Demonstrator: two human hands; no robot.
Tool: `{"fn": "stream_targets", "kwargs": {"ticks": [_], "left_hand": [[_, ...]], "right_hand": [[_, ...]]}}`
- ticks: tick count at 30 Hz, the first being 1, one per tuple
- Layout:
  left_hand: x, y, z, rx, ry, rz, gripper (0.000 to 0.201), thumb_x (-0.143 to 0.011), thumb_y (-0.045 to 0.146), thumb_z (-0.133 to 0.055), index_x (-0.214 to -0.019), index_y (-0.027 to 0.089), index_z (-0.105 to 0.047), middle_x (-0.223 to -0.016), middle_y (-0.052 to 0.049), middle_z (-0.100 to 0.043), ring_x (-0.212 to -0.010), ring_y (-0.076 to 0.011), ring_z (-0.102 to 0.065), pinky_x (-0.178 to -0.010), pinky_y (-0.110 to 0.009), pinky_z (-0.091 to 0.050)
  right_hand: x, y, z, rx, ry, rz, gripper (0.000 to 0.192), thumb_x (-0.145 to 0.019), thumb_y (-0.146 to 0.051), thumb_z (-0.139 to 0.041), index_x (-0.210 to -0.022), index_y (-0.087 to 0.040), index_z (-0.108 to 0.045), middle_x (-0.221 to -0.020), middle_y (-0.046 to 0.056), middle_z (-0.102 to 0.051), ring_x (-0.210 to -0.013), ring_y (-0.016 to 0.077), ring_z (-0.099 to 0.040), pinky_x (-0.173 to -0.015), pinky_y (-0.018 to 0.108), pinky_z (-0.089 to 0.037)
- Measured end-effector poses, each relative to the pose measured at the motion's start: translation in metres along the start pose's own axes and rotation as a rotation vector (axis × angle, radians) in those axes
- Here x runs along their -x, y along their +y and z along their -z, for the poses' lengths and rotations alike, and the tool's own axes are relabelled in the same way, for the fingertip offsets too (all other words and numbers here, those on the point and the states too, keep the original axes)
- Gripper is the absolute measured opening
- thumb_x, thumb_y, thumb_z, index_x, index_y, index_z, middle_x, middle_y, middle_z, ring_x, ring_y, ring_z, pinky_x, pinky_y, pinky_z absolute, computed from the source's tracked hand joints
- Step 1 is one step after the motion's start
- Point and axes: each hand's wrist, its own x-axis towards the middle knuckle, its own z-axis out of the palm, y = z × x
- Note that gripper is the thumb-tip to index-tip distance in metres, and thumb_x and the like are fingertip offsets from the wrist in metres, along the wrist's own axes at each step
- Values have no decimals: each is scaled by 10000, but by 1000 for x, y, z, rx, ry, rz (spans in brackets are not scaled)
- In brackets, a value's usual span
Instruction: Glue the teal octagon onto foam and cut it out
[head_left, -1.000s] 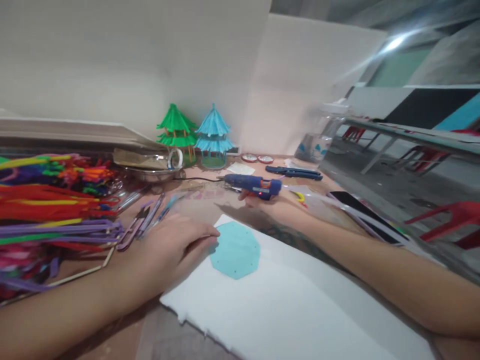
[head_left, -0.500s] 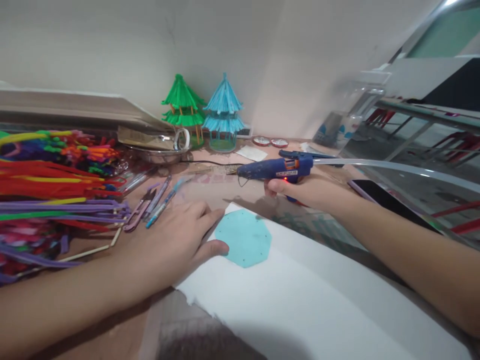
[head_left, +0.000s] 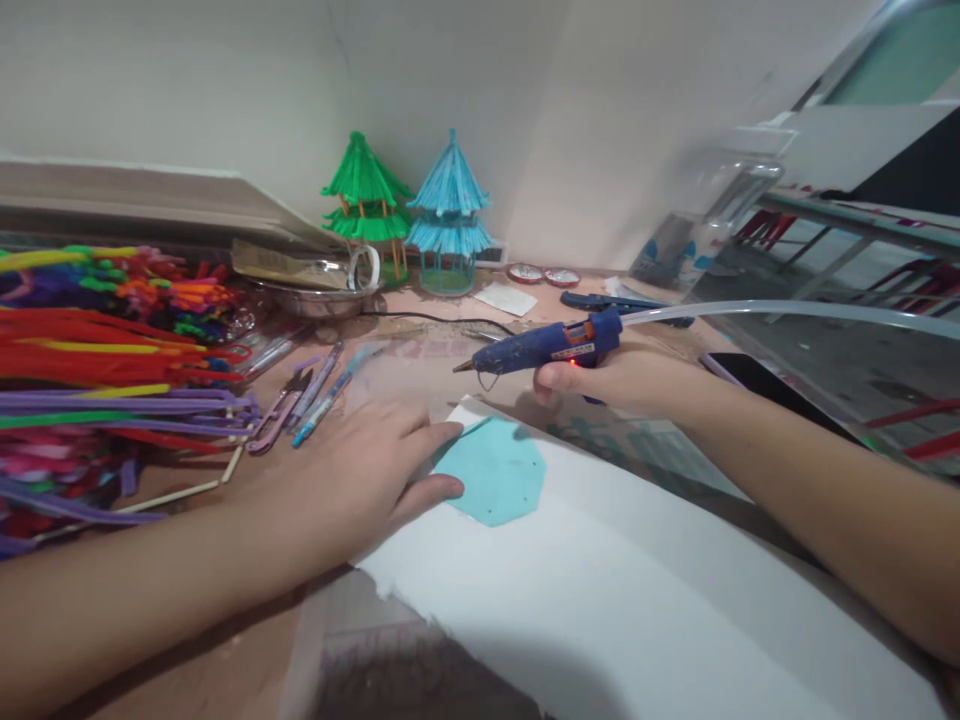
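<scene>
My right hand [head_left: 592,380] is wrapped around the handle of a blue hot glue gun [head_left: 536,347], its metal nozzle pointing left and a small red light lit. A long clear glue stick [head_left: 720,308] runs out of its back. My left hand [head_left: 390,455] lies at the left corner of a white board [head_left: 600,590], thumb and forefinger apart and touching the edge of a light-blue octagon [head_left: 495,475]. That octagon lies on the board, with small dark dots near its rim. The nozzle is above and apart from it.
A green two-tiered model pavilion [head_left: 364,185] and a blue one [head_left: 450,200] stand against the wall. Bundled pipe cleaners [head_left: 112,350] fill the left side. Purple snips [head_left: 279,410], pens [head_left: 330,400], a metal bowl [head_left: 315,295] and a phone [head_left: 780,390] lie around.
The glue gun has shifted slightly left and tilted nozzle-down in my right hand. My left hand stays by the octagon. The view has shifted a little.
</scene>
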Motion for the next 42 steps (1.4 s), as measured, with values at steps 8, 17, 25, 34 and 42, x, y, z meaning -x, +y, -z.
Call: {"fn": "stream_targets", "kwargs": {"ticks": [8, 17, 25, 34, 42], "left_hand": [[8, 0, -9, -88, 154, -115, 364, -1012, 430, -477, -1204, 207, -690, -950, -107, -722, -920, -261, -670, -859, -421, -515], [10, -1, -12, -90, 205, -114, 334, -1002, 418, -505, -1163, 209, -709, -1001, -133, -746, -979, -280, -696, -889, -441, -534], [11, -3, -14, -103, 187, -131, 349, -1012, 426, -483, -1167, 193, -693, -1032, -151, -741, -997, -285, -701, -877, -446, -546], [10, -2, -12, -93, 182, -133, 345, -1012, 425, -485, -1163, 191, -689, -1012, -151, -741, -983, -288, -702, -870, -451, -545], [10, 3, -10, -200, 192, -157, 350, -1023, 400, -455, -1147, 172, -691, -965, -167, -742, -938, -329, -703, -785, -476, -547]], "right_hand": [[8, -9, 5, 48, -78, -44, 368, -829, -560, -599, -744, -237, -752, -783, 9, -750, -775, 197, -661, -679, 272, -457], [9, -20, 1, 105, -180, -159, 427, -825, -591, -598, -622, -218, -642, -637, -7, -661, -619, 147, -592, -585, 265, -404], [9, -19, -4, 201, -182, -123, 519, -811, -701, -540, -614, -225, -604, -594, -10, -616, -572, 150, -557, -517, 260, -375], [9, -21, -6, 226, -146, -104, 432, -789, -673, -616, -869, -270, -749, -804, 9, -734, -771, 232, -654, -647, 300, -477], [9, -18, -8, 3, -180, 12, 462, -752, -666, -642, -894, -249, -782, -724, 10, -704, -698, 197, -615, -610, 270, -455]]}}
